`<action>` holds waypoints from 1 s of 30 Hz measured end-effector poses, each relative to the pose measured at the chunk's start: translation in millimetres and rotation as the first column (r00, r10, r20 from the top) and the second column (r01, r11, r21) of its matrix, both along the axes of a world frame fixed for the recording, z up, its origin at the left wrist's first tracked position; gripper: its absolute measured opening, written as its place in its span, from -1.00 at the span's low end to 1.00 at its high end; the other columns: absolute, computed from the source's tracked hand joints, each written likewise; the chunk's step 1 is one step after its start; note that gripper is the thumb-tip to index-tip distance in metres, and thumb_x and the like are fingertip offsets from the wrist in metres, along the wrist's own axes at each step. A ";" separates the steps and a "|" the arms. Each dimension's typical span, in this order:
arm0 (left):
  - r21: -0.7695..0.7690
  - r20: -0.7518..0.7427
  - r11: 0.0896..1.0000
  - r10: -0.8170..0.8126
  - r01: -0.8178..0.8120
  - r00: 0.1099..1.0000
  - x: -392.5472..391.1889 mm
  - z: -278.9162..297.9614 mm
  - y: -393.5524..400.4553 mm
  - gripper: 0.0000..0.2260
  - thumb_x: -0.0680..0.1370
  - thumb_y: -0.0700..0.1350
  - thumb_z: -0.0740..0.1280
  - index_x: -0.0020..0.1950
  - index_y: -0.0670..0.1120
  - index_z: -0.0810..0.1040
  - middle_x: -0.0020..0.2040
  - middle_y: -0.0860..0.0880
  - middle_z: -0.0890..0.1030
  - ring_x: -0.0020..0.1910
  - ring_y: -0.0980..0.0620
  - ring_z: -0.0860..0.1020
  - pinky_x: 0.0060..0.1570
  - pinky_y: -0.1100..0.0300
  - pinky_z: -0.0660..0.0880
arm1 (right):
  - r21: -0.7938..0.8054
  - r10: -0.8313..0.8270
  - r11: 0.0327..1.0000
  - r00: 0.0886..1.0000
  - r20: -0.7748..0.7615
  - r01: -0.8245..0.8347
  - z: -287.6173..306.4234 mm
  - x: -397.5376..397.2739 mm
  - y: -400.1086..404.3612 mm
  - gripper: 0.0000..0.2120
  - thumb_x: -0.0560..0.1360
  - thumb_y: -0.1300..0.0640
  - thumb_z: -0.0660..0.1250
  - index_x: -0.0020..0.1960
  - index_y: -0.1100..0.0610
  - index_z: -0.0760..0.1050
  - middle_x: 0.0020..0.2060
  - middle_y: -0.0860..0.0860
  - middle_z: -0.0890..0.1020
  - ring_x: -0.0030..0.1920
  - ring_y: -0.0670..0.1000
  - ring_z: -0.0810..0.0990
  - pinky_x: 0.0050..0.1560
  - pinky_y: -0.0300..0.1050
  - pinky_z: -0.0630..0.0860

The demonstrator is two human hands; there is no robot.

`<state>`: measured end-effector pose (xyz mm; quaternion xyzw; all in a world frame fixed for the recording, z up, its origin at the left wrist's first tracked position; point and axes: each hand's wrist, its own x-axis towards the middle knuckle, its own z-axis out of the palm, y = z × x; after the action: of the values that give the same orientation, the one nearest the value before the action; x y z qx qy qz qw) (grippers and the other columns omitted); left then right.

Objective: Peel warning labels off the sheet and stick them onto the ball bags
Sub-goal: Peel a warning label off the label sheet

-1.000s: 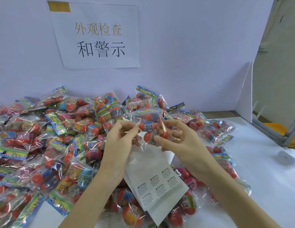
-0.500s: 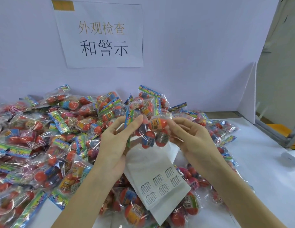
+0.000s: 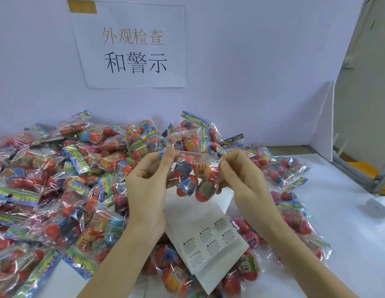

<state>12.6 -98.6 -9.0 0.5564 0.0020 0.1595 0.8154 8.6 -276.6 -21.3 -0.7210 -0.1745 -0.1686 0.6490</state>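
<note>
A clear ball bag (image 3: 194,179) with several red balls hangs in the air between my hands. My left hand (image 3: 147,190) pinches its left end by the coloured header strip. My right hand (image 3: 244,181) pinches its right end with curled fingers. Below the hands lies the white label sheet (image 3: 206,235), resting on other bags, with several warning labels (image 3: 211,239) on its lower part. A big pile of ball bags (image 3: 64,186) covers the table to the left and behind.
More ball bags (image 3: 290,224) lie to the right of the sheet on the white table (image 3: 348,244). A paper sign (image 3: 133,46) hangs on the purple back wall. A small white object (image 3: 378,204) sits at the right edge, near a grey frame (image 3: 359,175).
Both hands have turned the held bag from upright to lying sideways, and spread apart to its two ends. The label sheet has stayed in place.
</note>
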 end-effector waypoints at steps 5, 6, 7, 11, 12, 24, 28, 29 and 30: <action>0.093 0.070 0.994 0.043 -0.049 0.997 3.4 1.4 3.9 -0.84 0.42 0.12 0.56 -0.21 0.05 0.76 -0.24 0.00 0.74 -0.24 0.07 0.72 -0.18 0.26 0.63 | -0.046 0.077 0.996 0.995 -0.062 -0.080 3.0 -3.7 -0.7 -0.71 0.67 -0.01 0.32 -0.01 0.23 0.53 -0.36 0.03 0.63 -0.39 0.08 0.61 -0.43 -0.10 0.47; 0.104 0.081 0.993 0.050 -0.058 0.995 3.4 1.5 4.5 -0.83 0.40 0.13 0.56 -0.21 0.06 0.76 -0.23 0.00 0.75 -0.24 0.07 0.73 -0.20 0.27 0.63 | -0.049 0.074 0.996 0.996 -0.055 -0.077 4.5 -3.7 -0.7 -0.70 0.65 -0.01 0.33 -0.04 0.24 0.53 -0.38 0.04 0.64 -0.42 0.08 0.61 -0.46 -0.12 0.46; 0.100 0.079 0.994 0.046 -0.054 0.996 3.8 1.4 5.6 -0.81 0.40 0.16 0.55 -0.20 0.05 0.77 -0.20 -0.01 0.76 -0.23 0.07 0.73 -0.21 0.28 0.63 | -0.033 0.072 0.997 0.996 -0.049 -0.074 5.5 -3.8 -0.8 -0.71 0.65 0.04 0.34 -0.07 0.27 0.52 -0.39 0.04 0.65 -0.43 0.09 0.62 -0.49 -0.14 0.46; -0.163 -0.053 0.973 -0.175 0.165 0.983 7.5 5.5 7.7 -0.39 0.42 0.46 0.35 0.16 -0.01 0.71 0.04 -0.06 0.77 -0.05 -0.02 0.76 -0.10 0.17 0.70 | 0.099 0.031 0.995 0.997 -0.072 -0.024 7.1 -1.5 -1.1 -0.75 0.67 0.23 0.31 -0.09 0.41 0.51 -0.30 0.21 0.71 -0.37 0.16 0.70 -0.43 -0.11 0.56; -0.189 -0.051 0.955 -0.241 0.227 0.969 9.6 5.2 6.9 -0.30 0.37 0.49 0.36 0.28 0.01 0.63 0.09 -0.06 0.76 0.06 -0.09 0.75 0.04 0.06 0.70 | 0.131 0.021 0.991 0.996 -0.088 -0.010 7.4 -1.2 -1.0 -0.75 0.67 0.24 0.31 -0.08 0.43 0.52 -0.28 0.22 0.71 -0.35 0.15 0.72 -0.40 -0.11 0.60; 0.374 0.268 0.923 -0.010 -0.094 0.963 16.7 -15.3 11.7 -0.75 0.74 -0.13 0.26 0.34 0.18 0.55 0.31 0.05 0.60 0.22 -0.06 0.63 0.10 -0.18 0.65 | -0.540 -0.093 0.840 0.968 -0.234 -0.050 2.0 9.2 -26.7 -0.65 0.52 -0.31 0.40 0.15 -0.10 0.58 -0.23 -0.07 0.70 -0.27 -0.11 0.64 -0.14 -0.09 0.61; 0.335 0.229 0.942 -0.059 -0.022 0.972 12.1 -10.1 8.4 -0.68 0.76 -0.22 0.18 0.04 0.00 0.70 0.00 -0.03 0.69 -0.14 -0.03 0.67 -0.28 0.03 0.67 | -0.648 0.092 0.692 0.930 -0.357 -0.317 -1.9 8.9 -40.7 -0.28 0.42 -0.15 0.60 0.46 -0.24 0.31 -0.11 -0.14 0.68 -0.21 -0.12 0.68 -0.07 -0.31 0.55; 0.329 0.217 0.944 -0.084 0.008 0.973 11.8 -9.9 8.1 -0.67 0.76 -0.24 0.16 0.04 -0.01 0.70 0.00 -0.06 0.69 -0.13 -0.04 0.66 -0.27 0.02 0.67 | -0.634 0.110 0.709 0.937 -0.332 -0.308 -3.1 9.8 -40.3 -0.26 0.43 -0.07 0.61 0.48 -0.23 0.31 -0.12 -0.12 0.68 -0.22 -0.11 0.68 -0.06 -0.34 0.55; 0.317 0.200 0.947 -0.120 0.052 0.972 12.1 -10.1 7.9 -0.66 0.75 -0.26 0.15 0.06 -0.02 0.70 0.02 -0.08 0.68 -0.10 -0.05 0.65 -0.25 -0.01 0.67 | -0.626 0.107 0.727 0.947 -0.302 -0.282 -4.3 11.4 -38.8 -0.29 0.44 -0.02 0.61 0.47 -0.22 0.34 -0.13 -0.11 0.67 -0.22 -0.10 0.67 -0.07 -0.31 0.56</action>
<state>24.7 -90.7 -19.1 0.6561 -0.1365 0.1818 0.7197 20.0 -315.4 -25.6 -0.8962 -0.2162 0.0640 0.3821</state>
